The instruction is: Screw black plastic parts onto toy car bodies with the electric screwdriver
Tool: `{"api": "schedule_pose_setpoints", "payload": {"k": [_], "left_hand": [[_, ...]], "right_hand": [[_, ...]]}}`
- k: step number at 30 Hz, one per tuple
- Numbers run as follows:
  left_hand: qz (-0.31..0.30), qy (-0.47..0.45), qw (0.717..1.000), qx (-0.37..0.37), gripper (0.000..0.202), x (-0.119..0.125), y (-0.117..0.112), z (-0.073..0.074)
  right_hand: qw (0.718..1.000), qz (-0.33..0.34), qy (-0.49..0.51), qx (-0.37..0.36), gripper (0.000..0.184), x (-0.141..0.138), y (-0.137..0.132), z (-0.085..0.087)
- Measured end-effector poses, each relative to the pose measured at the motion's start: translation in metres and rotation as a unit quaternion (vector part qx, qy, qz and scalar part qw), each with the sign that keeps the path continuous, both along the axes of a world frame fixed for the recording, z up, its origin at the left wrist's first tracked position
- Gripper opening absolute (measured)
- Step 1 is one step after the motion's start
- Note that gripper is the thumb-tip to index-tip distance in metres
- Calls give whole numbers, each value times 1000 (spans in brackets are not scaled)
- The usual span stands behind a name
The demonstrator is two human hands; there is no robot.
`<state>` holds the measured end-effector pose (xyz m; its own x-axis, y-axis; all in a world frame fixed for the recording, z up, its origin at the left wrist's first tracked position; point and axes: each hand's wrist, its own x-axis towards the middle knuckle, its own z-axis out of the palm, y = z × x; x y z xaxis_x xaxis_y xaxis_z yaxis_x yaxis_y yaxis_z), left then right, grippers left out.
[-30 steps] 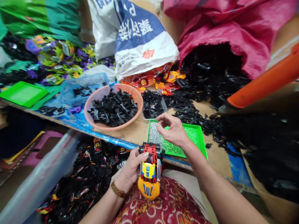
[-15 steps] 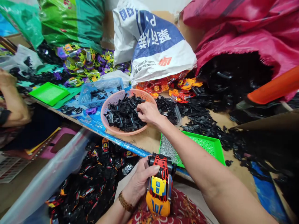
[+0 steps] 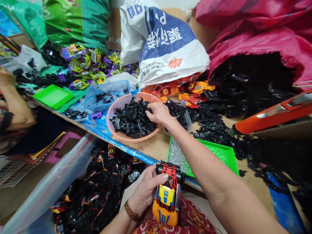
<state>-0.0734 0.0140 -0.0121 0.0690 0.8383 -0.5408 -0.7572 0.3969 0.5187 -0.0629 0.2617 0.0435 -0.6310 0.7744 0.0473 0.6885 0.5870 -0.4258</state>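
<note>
My left hand (image 3: 148,187) is closed around a toy car (image 3: 166,195) with a red, yellow and orange body, held low over my lap. The car's black wheels point away from me. At the right side of a round pink basket (image 3: 109,125), my right hand (image 3: 159,113) has its fingers curled down over the heap of black plastic parts (image 3: 133,118). Thumb and forefinger are bent toward each other there; whatever is between them cannot be told from the dark pile.
A green tray (image 3: 226,152) with small metal screws (image 3: 175,152) lies under my right forearm. An orange tool (image 3: 265,118) stands at right. Black parts spill from a pink sack (image 3: 263,42). A bag of toy cars (image 3: 97,188) is lower left. A co-worker's arm (image 3: 20,107) shows at left.
My right hand has shifted slightly right within the basket, with thumb and forefinger showing more. The orange tool has swung lower and further left. My left hand still holds the car.
</note>
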Motion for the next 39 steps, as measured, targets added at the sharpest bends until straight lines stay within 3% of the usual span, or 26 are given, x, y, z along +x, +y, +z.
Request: {"api": "schedule_pose_setpoints", "payload": {"k": [3, 5, 7, 8, 10, 12, 14, 17, 20, 27, 32, 36, 39], "left_hand": [[-1, 6, 1000, -2, 50, -3, 0, 0], [-4, 11, 1000, -6, 51, -6, -2, -2], [-11, 20, 1000, -10, 52, -7, -4, -4], [-17, 25, 999, -11, 52, -6, -5, -5], [-32, 30, 999, -6, 52, -4, -6, -6], [-52, 27, 998, 4, 50, 0, -7, -6], [-67, 27, 997, 8, 48, 6, -7, -5], [-84, 42, 996, 5, 47, 13, -7, -2], [-87, 62, 994, 2, 47, 18, -7, 1], [-77, 79, 994, 9, 46, 22, -9, 4], [-65, 112, 992, -3, 50, 24, -16, 11], [-77, 134, 988, 8, 47, 26, -19, 14], [-107, 137, 984, 50, 36, 27, -16, 15]], "right_hand": [[989, 0, 115, -95, 32, 18, -11, 7], [933, -1, 272, -235, 36, 35, -25, 5], [843, -6, 407, -351, 38, 56, -43, -1], [812, -13, 441, -381, 39, 66, -53, -5], [780, -40, 470, -411, 38, 85, -73, -13], [769, -73, 476, -420, 34, 101, -91, -18], [773, -98, 469, -416, 31, 115, -106, -21], [812, -109, 438, -369, 24, 135, -122, -22], [847, -93, 411, -324, 20, 151, -133, -23], [892, -28, 393, -222, 15, 184, -168, -21], [933, -23, 335, -128, 10, 204, -198, -17], [931, -29, 329, -156, 5, 212, -205, -17], [901, -52, 366, -229, 10, 216, -203, -19]]}}
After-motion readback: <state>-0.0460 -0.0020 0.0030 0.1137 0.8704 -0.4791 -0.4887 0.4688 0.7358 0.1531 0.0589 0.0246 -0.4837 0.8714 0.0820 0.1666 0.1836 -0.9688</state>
